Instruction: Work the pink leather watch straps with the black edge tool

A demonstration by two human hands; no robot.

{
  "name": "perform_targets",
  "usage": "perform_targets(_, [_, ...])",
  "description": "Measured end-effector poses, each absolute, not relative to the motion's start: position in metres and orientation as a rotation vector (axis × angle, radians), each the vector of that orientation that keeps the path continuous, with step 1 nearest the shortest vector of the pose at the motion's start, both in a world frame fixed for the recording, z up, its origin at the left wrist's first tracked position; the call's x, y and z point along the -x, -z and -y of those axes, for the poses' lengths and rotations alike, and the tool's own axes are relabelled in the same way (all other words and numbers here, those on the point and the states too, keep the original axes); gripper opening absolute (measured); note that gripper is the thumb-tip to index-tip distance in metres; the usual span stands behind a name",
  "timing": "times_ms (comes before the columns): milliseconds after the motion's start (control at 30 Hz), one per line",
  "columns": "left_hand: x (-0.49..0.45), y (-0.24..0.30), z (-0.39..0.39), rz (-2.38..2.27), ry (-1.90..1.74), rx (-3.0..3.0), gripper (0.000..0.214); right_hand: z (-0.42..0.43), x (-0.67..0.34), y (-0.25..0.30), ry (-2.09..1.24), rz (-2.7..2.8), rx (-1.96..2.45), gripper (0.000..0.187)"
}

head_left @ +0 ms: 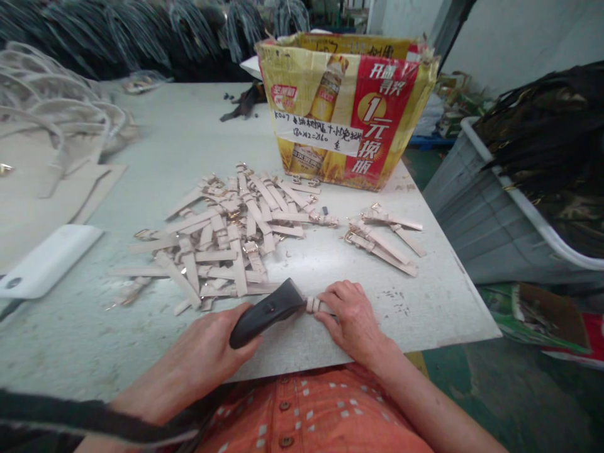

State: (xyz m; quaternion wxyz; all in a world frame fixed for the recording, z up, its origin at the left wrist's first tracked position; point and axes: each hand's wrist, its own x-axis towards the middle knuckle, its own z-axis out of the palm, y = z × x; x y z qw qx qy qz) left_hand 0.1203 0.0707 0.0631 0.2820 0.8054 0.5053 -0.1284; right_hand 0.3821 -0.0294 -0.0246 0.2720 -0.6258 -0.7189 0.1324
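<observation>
carton (346,94) printed 1元换瓶, its white label (317,133) handwritten k007

Losing part of a beige strap (312,305) under the right hand (353,319) near the worktop's (438,308) front edge. Missing the floor of the carton (349,88) toward the far right corner. Catching a white device (54,261) only partly at the picture's left edge, a dark band (85,413) below only as blur.
</observation>
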Motion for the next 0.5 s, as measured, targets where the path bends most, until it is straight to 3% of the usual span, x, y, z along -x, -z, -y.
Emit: perform_targets(500, [-0.118, -0.050, -0.065, -1.402, 0.276, -2.103, 0.041, 0.017, -0.380, 0.020, -0.460, 1.996, 1.796, 0.015])
